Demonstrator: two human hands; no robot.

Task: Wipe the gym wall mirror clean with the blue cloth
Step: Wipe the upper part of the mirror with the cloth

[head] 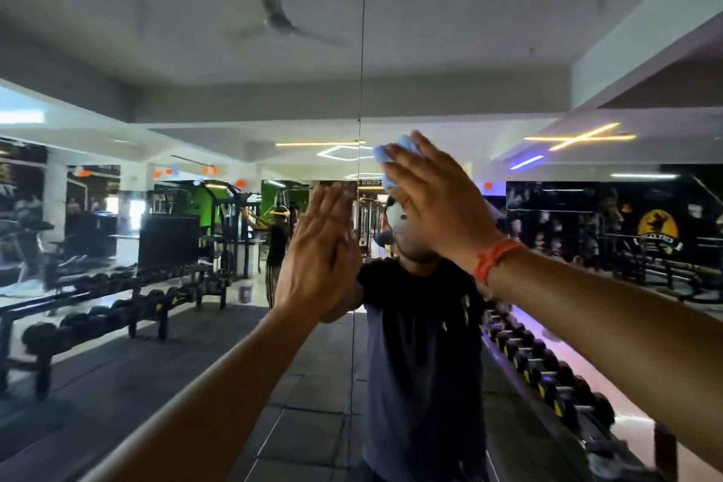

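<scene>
Pressing blue cloth (385, 157) onto mirror (508, 51), flat right hand (434, 196); straight-fingered left hand (319, 258) touching mirror.

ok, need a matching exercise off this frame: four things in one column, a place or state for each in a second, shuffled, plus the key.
1. small blue cloth
2. left hand
3. orange thread wristband
4. thin vertical seam

A. around the right wrist
B. flat against the gym wall mirror, holding nothing
C. runs top to bottom of the glass
D. pressed under the right hand

Pairs: 1-D, 2-B, 3-A, 4-C
</scene>
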